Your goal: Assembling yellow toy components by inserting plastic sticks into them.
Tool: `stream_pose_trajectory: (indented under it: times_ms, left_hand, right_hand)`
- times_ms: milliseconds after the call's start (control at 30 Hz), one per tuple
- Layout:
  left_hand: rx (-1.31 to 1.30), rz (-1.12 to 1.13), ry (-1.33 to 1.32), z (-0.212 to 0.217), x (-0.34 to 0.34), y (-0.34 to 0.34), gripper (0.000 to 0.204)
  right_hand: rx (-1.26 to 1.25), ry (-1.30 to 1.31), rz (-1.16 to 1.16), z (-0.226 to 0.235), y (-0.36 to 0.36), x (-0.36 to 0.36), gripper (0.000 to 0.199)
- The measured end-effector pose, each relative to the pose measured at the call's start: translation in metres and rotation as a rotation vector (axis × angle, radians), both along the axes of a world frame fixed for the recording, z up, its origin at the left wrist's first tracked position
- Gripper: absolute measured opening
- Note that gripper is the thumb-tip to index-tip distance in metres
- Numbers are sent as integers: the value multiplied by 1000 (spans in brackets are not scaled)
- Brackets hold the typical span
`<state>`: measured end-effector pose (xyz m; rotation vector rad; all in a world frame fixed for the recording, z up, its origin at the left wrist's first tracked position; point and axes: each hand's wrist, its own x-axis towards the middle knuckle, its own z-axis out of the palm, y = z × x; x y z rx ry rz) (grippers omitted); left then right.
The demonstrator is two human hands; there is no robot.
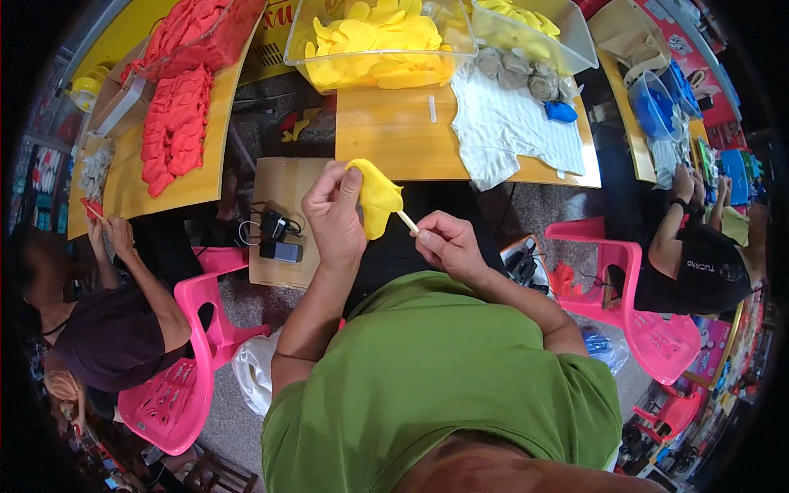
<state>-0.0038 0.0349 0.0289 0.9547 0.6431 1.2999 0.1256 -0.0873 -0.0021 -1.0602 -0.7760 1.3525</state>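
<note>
My left hand (335, 218) pinches a small yellow fabric piece (378, 197) between thumb and fingers, in front of my chest. A pale stick (408, 222), which looks wooden, meets the piece's lower right edge. Its outer end sits between the thumb and fingers of my right hand (450, 244). How far the stick goes into the fabric is hidden. Both hands are raised just short of the front edge of the wooden table (382, 152). Beyond them on that table is a clear plastic bin (294, 56) heaped with similar yellow pieces (382, 37).
A white striped cloth (522, 135) lies at the table's right, with grey bundles (514, 67) and a blue one (561, 112). Red fabric pieces (175, 127) cover the left table. People sit on both sides by pink chairs (205, 353). Below is a cardboard box (283, 189).
</note>
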Motion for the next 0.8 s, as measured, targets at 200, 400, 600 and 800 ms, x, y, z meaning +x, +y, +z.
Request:
stream_pose_trajectory:
  times_ms: [200,400,600,800]
  left_hand:
    - [212,86,155,5,-4,3,12]
    - [3,52,-93,-1,4,-3,8]
    - [-108,23,-132,-2,1,-6,10]
    - [-105,-12,-140,4,3,-5,10]
  right_hand:
    - [12,-22,-42,1,0,4,8]
    - [-54,224,11,1,-4,-5,11]
    - [-74,309,78,-3,-8,-4,14]
    - [-60,198,64,3,-5,-1,12]
